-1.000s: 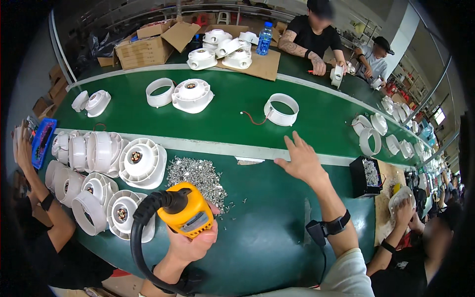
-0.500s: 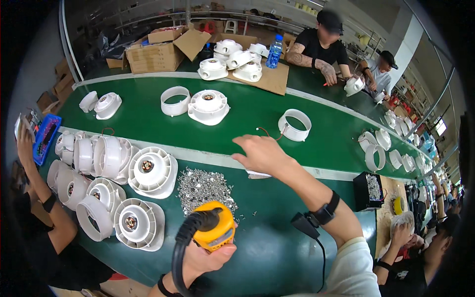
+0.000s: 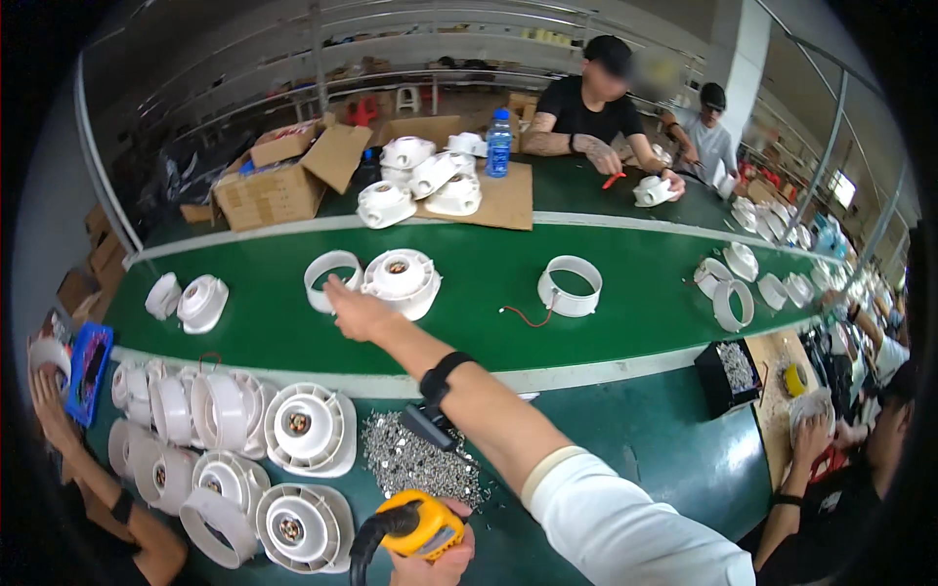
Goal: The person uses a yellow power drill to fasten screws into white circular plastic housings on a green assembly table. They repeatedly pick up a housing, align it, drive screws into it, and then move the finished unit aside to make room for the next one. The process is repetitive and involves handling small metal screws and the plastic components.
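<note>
My left hand [image 3: 440,562] is wrapped round a yellow electric screwdriver [image 3: 422,532] with a thick black cable, low over the table; its tip is out of sight. Across the green belt stretches my right hand [image 3: 362,311]. Its fingers grip the near right rim of a white plastic ring [image 3: 320,269]; the thumb is hidden. Right beside the ring stands a white round fan housing [image 3: 401,278] with a copper-coloured centre. Below my right wrist a heap of small screws [image 3: 415,459] lies on the table. More white housings [image 3: 308,527] and rings [image 3: 217,527] stand left of it.
Another ring [image 3: 570,286] with a red wire lies farther right on the belt [image 3: 469,332]. A black screw box [image 3: 723,376] stands at the right. Beyond the belt are a cardboard box [image 3: 269,190], a water bottle [image 3: 498,145] and a co-worker [image 3: 591,112]. Other people sit at both sides.
My right hand has moved left and farther out, from above the belt's near edge to the white ring. The left hand still holds the screwdriver. The whole view has shifted.
</note>
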